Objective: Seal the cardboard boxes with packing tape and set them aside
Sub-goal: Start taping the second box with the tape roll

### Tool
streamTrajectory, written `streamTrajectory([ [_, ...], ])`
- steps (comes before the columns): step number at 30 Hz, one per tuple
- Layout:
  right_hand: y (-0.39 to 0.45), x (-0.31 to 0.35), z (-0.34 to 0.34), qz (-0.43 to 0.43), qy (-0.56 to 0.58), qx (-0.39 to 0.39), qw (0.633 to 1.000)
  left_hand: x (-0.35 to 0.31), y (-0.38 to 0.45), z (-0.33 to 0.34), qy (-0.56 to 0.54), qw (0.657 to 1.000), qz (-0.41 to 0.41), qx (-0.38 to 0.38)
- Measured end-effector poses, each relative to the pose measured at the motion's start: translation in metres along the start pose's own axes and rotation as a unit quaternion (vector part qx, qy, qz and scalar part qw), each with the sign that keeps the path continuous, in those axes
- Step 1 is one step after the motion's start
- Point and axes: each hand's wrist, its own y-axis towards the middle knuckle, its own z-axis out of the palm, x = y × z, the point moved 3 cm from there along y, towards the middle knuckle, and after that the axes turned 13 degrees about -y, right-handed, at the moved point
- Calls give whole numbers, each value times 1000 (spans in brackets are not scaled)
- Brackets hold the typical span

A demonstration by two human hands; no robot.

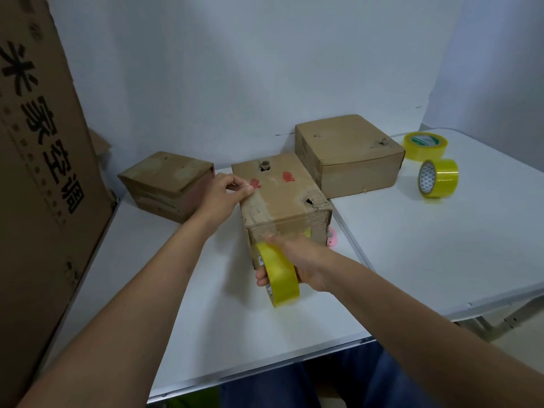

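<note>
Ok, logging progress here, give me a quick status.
Left hand pins tape on middle box. Right hand grips tape roll at its near face. Nothing blocking.

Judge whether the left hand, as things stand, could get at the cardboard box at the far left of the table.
Probably yes. The left hand rests on the middle box, and the far-left box sits just beside it with only bare table between.
</note>
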Motion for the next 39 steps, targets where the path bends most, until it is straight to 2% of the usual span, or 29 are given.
streamTrajectory([
  [6,2,-4,2,-10,-10,-8,1000,7,-4,1,-17,998,-43,-36],
  [10,2,-7,2,-12,-23,-7,1000,0,-5,-3,-14,995,-102,-3],
  [14,2,-8,2,-15,-23,-10,1000,0,-1,-4,22,995,-94,25],
  [18,5,-6,1,-10,-19,-10,1000,3,4,4,51,994,-49,-78],
  [21,5,-6,0,-5,-10,-8,1000,-6,3,-2,158,978,0,-134],
  [22,5,-6,-1,-6,-8,-7,1000,-13,1,-3,173,977,38,-118],
  [24,5,-6,-3,-9,-7,-3,1000,-25,-10,2,169,981,95,-13],
  [26,6,-6,-3,-11,-9,0,1000,-27,-29,9,233,962,93,109],
  [28,6,-8,-4,-11,-10,-2,1000,-17,-42,10,302,934,77,173],
  [35,9,-7,-12,-14,-6,-26,1000,-3,-44,15,330,922,35,199],
  [39,10,-7,-13,-8,-1,-27,1000,-11,-53,11,333,912,90,224],
])
